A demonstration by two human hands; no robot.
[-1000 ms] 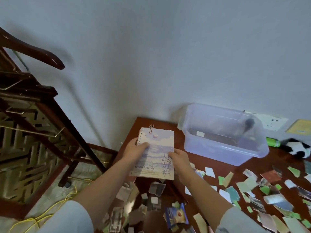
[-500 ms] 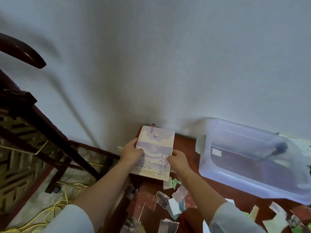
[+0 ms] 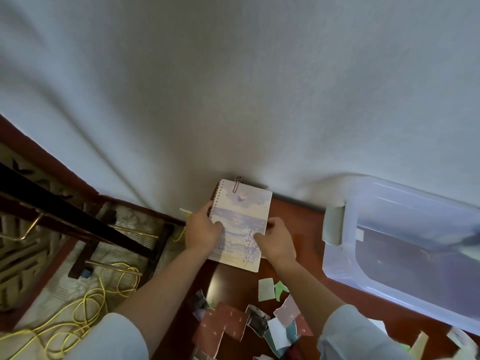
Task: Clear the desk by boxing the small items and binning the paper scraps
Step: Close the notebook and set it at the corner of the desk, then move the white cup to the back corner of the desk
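At the desk (image 3: 298, 222), left hand (image 3: 201, 231), right hand (image 3: 278, 242) hold one notebook (image 3: 241, 211).

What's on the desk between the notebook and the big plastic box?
Just bare brown desk, seen from the head camera. The notebook is left, the plastic box right, and only the right hand gripping the notebook edges into that gap.
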